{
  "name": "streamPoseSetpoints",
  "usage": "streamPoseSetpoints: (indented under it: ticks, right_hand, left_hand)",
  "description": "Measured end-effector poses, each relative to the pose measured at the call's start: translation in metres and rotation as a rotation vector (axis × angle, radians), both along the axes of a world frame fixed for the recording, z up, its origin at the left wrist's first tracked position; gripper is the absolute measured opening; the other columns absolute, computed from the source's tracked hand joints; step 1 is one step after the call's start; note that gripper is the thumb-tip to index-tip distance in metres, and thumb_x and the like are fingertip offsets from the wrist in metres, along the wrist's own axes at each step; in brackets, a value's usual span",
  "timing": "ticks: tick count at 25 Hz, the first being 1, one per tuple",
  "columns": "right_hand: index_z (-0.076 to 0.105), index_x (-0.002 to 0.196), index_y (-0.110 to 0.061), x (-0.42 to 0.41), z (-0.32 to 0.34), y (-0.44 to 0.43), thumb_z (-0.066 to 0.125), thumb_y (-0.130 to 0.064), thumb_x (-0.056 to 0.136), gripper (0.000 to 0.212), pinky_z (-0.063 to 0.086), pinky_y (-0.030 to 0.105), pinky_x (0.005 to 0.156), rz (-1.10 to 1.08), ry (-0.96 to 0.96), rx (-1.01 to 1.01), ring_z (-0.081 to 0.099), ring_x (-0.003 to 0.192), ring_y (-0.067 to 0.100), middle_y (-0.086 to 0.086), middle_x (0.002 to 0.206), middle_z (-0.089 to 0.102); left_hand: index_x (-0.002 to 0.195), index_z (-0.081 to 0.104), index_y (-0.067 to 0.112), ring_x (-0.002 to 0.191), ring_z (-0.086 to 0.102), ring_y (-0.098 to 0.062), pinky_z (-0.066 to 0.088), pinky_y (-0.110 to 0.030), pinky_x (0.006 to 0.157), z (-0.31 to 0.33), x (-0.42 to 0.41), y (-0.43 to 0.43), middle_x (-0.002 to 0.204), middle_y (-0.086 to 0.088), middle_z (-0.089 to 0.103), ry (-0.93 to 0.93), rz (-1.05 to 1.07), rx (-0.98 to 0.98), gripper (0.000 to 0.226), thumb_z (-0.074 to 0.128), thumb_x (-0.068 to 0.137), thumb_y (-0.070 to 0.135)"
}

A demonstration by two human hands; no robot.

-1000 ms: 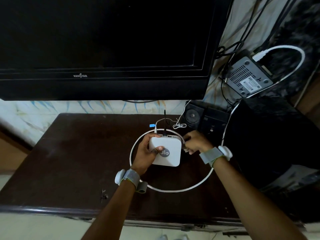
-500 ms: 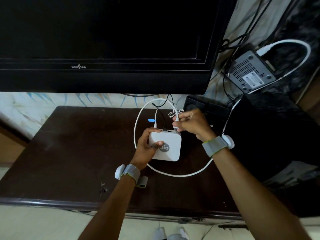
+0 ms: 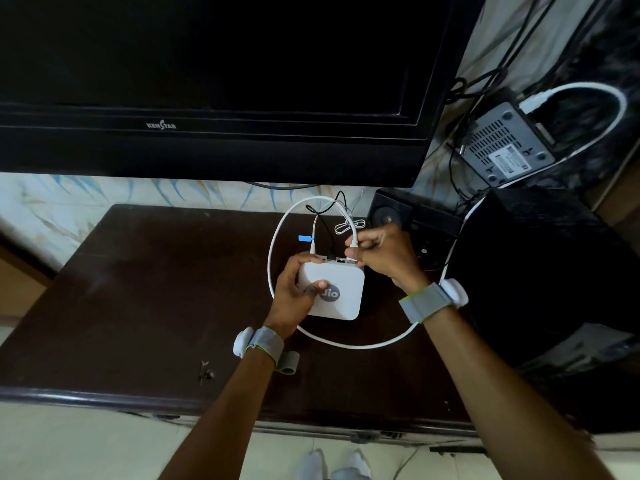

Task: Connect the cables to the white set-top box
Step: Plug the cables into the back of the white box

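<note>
Left hand (image 3: pixel 294 292) fingers clasp the white set-top box (image 3: pixel 334 292) on the counter (image 3: pixel 156 289); at its 1 o'clock, right hand (image 3: pixel 381 254) fingers pinch the white cable (image 3: pixel 277 237) plug

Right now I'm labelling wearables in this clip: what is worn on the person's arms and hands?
Both forearms are bare, with no sleeves or gloves. The left hand and right hand each have a grey fabric wrist strap with a yellow-green edge and a round white puck: left strap, right strap. The left strap's loose end sticks out.
</note>
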State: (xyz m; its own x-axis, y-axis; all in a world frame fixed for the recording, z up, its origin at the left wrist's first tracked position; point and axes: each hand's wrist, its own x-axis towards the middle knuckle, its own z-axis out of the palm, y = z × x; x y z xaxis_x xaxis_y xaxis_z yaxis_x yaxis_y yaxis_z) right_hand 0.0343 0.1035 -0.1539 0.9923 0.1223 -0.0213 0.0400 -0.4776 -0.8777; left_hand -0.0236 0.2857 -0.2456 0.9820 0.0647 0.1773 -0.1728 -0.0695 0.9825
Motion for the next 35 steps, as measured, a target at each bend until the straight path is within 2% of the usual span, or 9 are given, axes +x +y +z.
streamPoseSetpoints:
  ticks: [2,5,9,15,22,25,29,32,35]
  right_hand:
    - [0.079,0.091,-0.010,-0.002,-0.002,0.001,0.082,-0.007,0.071,0.021,0.050,0.017,0.057,-0.027,-0.024,-0.032,0.060,0.052,0.009,0.007,0.062,0.066]
    - [0.080,0.092,-0.012,-0.005,0.002,0.003,0.083,-0.009,0.071,0.022,0.042,0.004,0.051,-0.023,-0.028,-0.089,0.053,0.046,-0.005,0.002,0.061,0.063]
    - [0.080,0.093,-0.010,-0.010,0.011,0.004,0.082,-0.009,0.071,0.022,0.038,0.000,0.049,0.010,-0.026,-0.152,0.051,0.041,-0.011,-0.003,0.058,0.061]
    - [0.079,0.094,-0.009,-0.013,0.014,0.006,0.082,-0.009,0.071,0.024,0.037,-0.001,0.048,0.019,-0.022,-0.186,0.050,0.042,-0.020,-0.015,0.055,0.056]
    - [0.079,0.091,-0.010,-0.015,0.009,0.007,0.082,-0.009,0.071,0.020,0.038,0.001,0.048,0.013,-0.048,-0.189,0.054,0.043,-0.008,-0.006,0.055,0.061]
    - [0.075,0.092,-0.010,-0.014,-0.005,0.009,0.080,-0.011,0.073,0.019,0.040,0.011,0.053,-0.002,-0.008,-0.101,0.053,0.060,0.009,0.004,0.067,0.063]
    - [0.067,0.107,-0.011,-0.036,-0.030,0.014,0.076,-0.021,0.083,0.028,0.050,0.012,0.062,-0.035,0.292,0.274,0.063,0.076,0.006,0.002,0.090,0.069]
    - [0.067,0.114,-0.006,-0.054,-0.049,0.017,0.067,-0.017,0.090,0.026,0.054,0.012,0.067,-0.017,0.354,0.303,0.067,0.080,0.008,0.009,0.102,0.071]
    - [0.068,0.116,-0.007,-0.049,-0.049,0.013,0.065,-0.020,0.091,0.028,0.053,0.027,0.079,-0.055,0.332,0.223,0.068,0.092,0.019,0.015,0.111,0.073]
  left_hand:
    - [0.108,0.061,0.027,0.118,0.058,-0.027,0.056,-0.036,0.091,0.000,-0.001,-0.001,0.126,-0.008,0.057,-0.009,0.009,-0.004,0.037,0.072,0.081,0.003]
    - [0.106,0.061,0.031,0.118,0.057,-0.026,0.056,-0.036,0.091,0.000,-0.002,-0.003,0.127,-0.007,0.057,0.000,0.029,-0.010,0.041,0.072,0.080,0.001]
    - [0.107,0.061,0.027,0.119,0.057,-0.028,0.058,-0.044,0.091,0.000,-0.002,-0.003,0.128,-0.008,0.056,-0.010,0.021,-0.010,0.035,0.071,0.081,0.007]
    - [0.108,0.060,0.022,0.116,0.058,-0.025,0.058,-0.031,0.085,0.002,-0.004,-0.003,0.127,-0.012,0.055,-0.027,0.000,-0.028,0.034,0.070,0.084,0.001]
    - [0.110,0.059,0.020,0.117,0.057,-0.028,0.057,-0.025,0.081,0.004,-0.006,0.000,0.128,-0.015,0.054,-0.010,-0.017,-0.020,0.035,0.070,0.084,-0.002]
    - [0.110,0.060,0.020,0.118,0.057,-0.029,0.057,-0.025,0.082,0.004,-0.004,0.002,0.128,-0.014,0.054,0.000,-0.026,-0.021,0.034,0.071,0.084,0.002]
    - [0.110,0.062,0.017,0.117,0.058,-0.030,0.057,-0.034,0.087,0.006,-0.004,0.003,0.125,-0.009,0.057,0.001,-0.016,-0.037,0.033,0.072,0.081,0.004]
    - [0.111,0.062,0.016,0.116,0.058,-0.028,0.057,-0.033,0.088,0.004,-0.002,0.001,0.123,-0.006,0.059,0.068,-0.001,-0.038,0.033,0.070,0.083,0.000]
    - [0.108,0.063,0.026,0.108,0.062,-0.026,0.059,-0.030,0.080,0.015,0.002,-0.003,0.119,-0.005,0.062,0.146,-0.042,-0.035,0.035,0.070,0.085,0.000]
